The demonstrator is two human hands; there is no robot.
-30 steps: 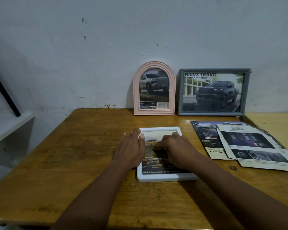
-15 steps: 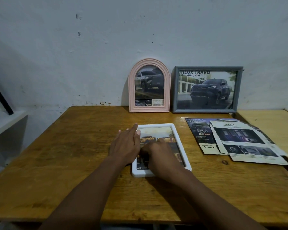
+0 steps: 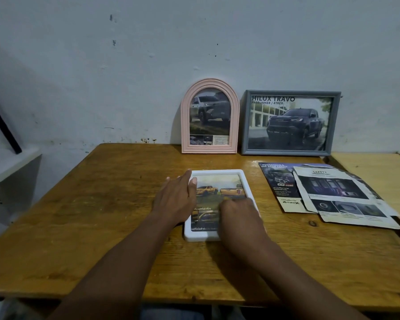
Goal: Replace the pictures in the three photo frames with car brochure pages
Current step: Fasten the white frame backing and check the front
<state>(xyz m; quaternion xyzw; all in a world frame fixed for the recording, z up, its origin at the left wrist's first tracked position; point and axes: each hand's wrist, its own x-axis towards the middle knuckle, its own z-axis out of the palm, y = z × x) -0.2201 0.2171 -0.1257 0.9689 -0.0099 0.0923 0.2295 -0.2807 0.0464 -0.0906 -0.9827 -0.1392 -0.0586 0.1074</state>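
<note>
A white frame (image 3: 200,237) lies flat on the near middle of a wooden table (image 3: 97,204), under both hands. The left hand (image 3: 176,199) rests along its left rim, fingers straight and slightly spread. The right hand (image 3: 239,215) covers its near right part, fingers bent down; whether they pinch anything cannot be told. The brochure page (image 3: 209,200) inside shows two orange pickups. A pink arched frame (image 3: 185,116) and a grey frame (image 3: 246,123) lean on the pale wall (image 3: 194,42); loose pages (image 3: 333,192) lie to the right.
</note>
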